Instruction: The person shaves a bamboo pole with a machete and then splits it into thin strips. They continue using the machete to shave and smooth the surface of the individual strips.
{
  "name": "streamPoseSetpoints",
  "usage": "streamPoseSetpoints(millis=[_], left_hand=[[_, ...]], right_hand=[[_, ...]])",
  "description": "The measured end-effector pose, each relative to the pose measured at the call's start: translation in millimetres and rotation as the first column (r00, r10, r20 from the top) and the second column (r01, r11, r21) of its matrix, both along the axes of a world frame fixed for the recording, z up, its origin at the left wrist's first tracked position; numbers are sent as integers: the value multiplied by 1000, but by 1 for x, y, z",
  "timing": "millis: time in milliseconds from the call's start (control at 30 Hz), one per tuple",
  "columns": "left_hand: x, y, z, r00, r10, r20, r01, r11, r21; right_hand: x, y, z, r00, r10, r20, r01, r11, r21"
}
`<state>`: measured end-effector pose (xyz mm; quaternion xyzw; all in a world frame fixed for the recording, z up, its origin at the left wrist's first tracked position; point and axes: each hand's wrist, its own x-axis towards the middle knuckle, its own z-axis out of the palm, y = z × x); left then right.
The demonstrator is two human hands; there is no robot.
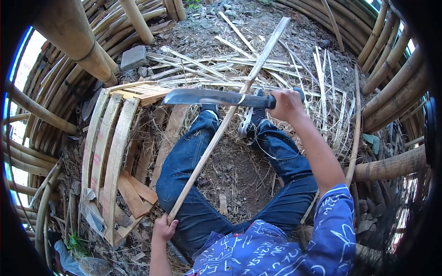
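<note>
My right hand (286, 105) is closed round the dark handle of a machete (214, 97). Its broad blade points left and lies across a long split bamboo strip (207, 158), with a thin curl of shaving right at the crossing. Down by my left thigh, my left hand (164, 228) grips the near end of that strip. From there the strip slants up and away between my legs, its far end beyond my shoes (248, 122). My fingers hide the machete's grip in part.
A slatted wooden crate (113, 156) stands on my left. Cut bamboo strips (202, 69) litter the ground ahead, near a grey block (133, 58). Bamboo poles (78, 41) rise at left, and more poles (396, 92) are stacked at right. Shavings cover the soil around my legs.
</note>
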<state>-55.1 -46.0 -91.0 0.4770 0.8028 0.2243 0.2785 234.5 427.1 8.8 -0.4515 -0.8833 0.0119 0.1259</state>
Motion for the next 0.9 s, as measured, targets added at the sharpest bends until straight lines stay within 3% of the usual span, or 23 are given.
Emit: streamPoseSetpoints(millis=[633, 900], left_hand=[[0, -7, -6, 998, 32, 48, -29, 999, -45], [-5, -6, -11, 999, -5, 44, 6, 1000, -19]], right_hand=[[62, 13, 16, 975, -45, 216, 39, 999, 32], [67, 17, 28, 967, 7, 256, -25, 998, 65]])
